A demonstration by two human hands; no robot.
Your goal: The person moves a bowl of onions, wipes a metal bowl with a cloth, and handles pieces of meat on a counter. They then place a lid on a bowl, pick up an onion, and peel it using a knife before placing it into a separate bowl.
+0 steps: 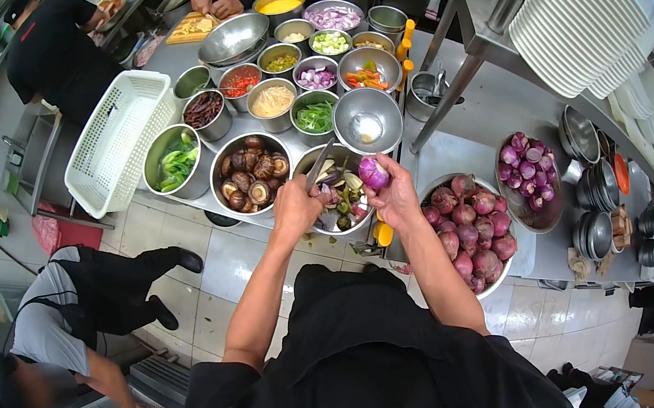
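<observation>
My left hand (300, 207) is closed around the handle of a knife (320, 162), its blade pointing up and away from me. In my right hand (397, 195) is a purple onion (373, 172), gripped between the fingers. Both hands are over a bowl of vegetable scraps (348, 222). To the right stands a large bowl of unpeeled red onions (473, 236), and beyond it a metal bowl of peeled purple onions (528, 177). A pot of brown mushrooms (253, 176) is left of the knife hand. An almost empty metal bowl (368, 120) sits just beyond the onion.
Several metal containers of cut vegetables, one with green strips (315, 116), crowd the counter ahead. A white perforated basket (120, 140) lies at left. A steel shelf post (446, 104) rises at right, near stacked white plates (566, 15). Other people stand across and at left.
</observation>
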